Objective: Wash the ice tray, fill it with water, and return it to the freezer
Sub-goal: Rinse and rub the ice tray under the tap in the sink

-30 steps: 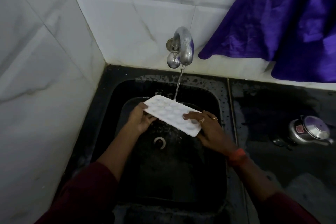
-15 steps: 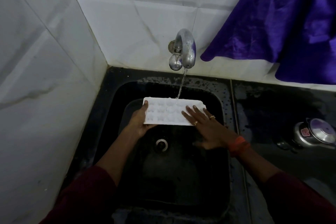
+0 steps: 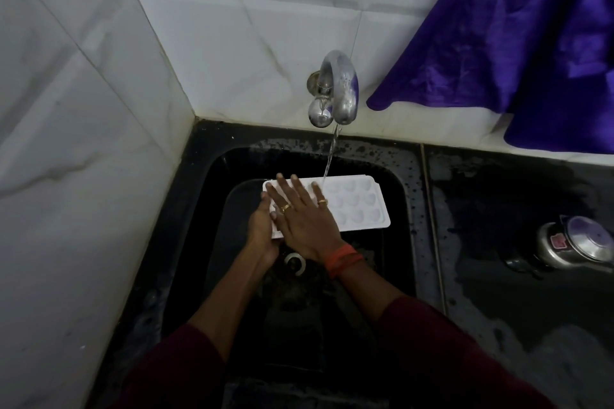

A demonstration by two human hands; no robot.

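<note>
1. Over the black sink (image 3: 403, 209), a white ice tray (image 3: 354, 206) is held level, cavities facing up, its long side running left to right.
2. A thin stream of water (image 3: 330, 159) falls from the metal tap (image 3: 342, 90) on the tiled wall and lands on the tray's far edge, near its middle.
3. The left hand (image 3: 260, 232) clasps the tray's left end — fingers curled under and around the short edge, thumb up against the side.
4. The right hand (image 3: 302, 212) lies flat on the left half of the tray, fingers spread and straight, palm down; it presses on the surface and grips nothing. It wears two rings and an orange band at the wrist.
5. The right half of the tray is uncovered, showing rows of round cavities.
6. The sink drain (image 3: 295, 262) sits below the wrists.
7. On the wet dark counter (image 3: 498, 242) to the right stands a steel pressure cooker (image 3: 578, 247) — well apart from the tray.
8. A purple cloth (image 3: 515, 36) hangs over the wall at upper right.
</note>
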